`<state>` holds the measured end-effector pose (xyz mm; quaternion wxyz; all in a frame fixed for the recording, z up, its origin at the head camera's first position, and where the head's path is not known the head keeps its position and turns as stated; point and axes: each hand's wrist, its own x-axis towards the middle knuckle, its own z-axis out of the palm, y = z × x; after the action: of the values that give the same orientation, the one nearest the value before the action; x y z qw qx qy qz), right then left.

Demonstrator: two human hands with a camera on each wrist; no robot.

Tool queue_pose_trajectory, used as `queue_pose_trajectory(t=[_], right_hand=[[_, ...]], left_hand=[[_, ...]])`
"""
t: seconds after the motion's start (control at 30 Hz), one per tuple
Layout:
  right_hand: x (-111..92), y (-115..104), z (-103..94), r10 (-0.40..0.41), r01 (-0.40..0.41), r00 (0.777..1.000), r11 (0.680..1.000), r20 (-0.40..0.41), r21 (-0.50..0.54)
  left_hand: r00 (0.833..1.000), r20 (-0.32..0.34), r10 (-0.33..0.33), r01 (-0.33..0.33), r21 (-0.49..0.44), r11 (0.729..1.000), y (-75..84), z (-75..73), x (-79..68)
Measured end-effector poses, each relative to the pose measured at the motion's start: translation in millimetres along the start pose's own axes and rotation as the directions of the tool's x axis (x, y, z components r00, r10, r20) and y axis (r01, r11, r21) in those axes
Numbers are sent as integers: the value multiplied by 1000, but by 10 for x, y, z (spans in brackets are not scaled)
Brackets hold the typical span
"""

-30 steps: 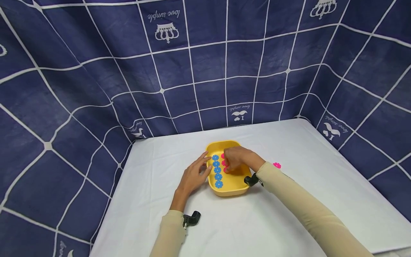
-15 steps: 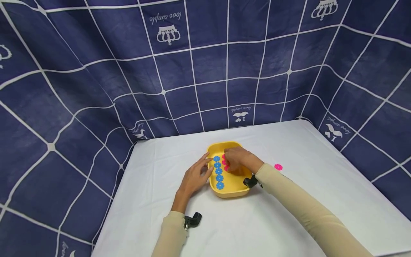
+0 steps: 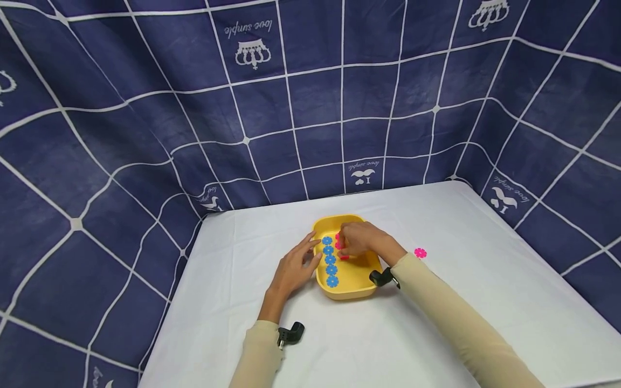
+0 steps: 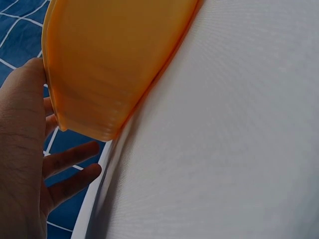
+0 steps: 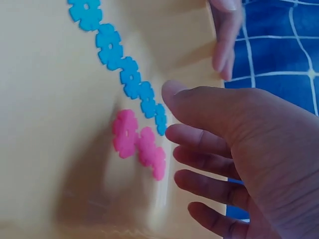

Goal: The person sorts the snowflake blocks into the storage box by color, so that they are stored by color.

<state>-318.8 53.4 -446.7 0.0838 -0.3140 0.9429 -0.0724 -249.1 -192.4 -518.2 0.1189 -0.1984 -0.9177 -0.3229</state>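
Observation:
A yellow plastic tray (image 3: 356, 275) sits on the white table. Inside it, several blue snowflake-shaped discs (image 3: 330, 260) form a line along the left side. Beside them, three pink snowflake discs (image 5: 125, 134) form a shorter row on the tray floor. My right hand (image 3: 361, 238) reaches into the tray over the pink row, its fingers loosely bent, with nothing between thumb and fingers in the right wrist view. At the tray's left rim rests my left hand (image 3: 292, 268), thumb and some fingers reaching over the edge and the other fingers spread in the air.
One more pink snowflake disc (image 3: 420, 253) lies on the white tablecloth (image 3: 233, 269) to the right of the tray, beyond the right forearm. A dark blue curtain (image 3: 315, 108) with white grid lines surrounds the table at the back and sides.
My right hand has drawn slightly to the right, off the nearest pink disc in the row. The left hand has stayed at the tray's rim.

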Motion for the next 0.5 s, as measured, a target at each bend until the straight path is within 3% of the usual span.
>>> queue_pose_trajectory(t=[0.23,0.5], right_hand=[[-68,35,-2,37,-29,997,992,-62,124],[-161,122,-48,20,17,991,959,-131,282]], left_hand=[[1000,-1,-10,10,1,1000,-12,0,8],[1000,6,-20,20,-11,1000,7,21,5]])
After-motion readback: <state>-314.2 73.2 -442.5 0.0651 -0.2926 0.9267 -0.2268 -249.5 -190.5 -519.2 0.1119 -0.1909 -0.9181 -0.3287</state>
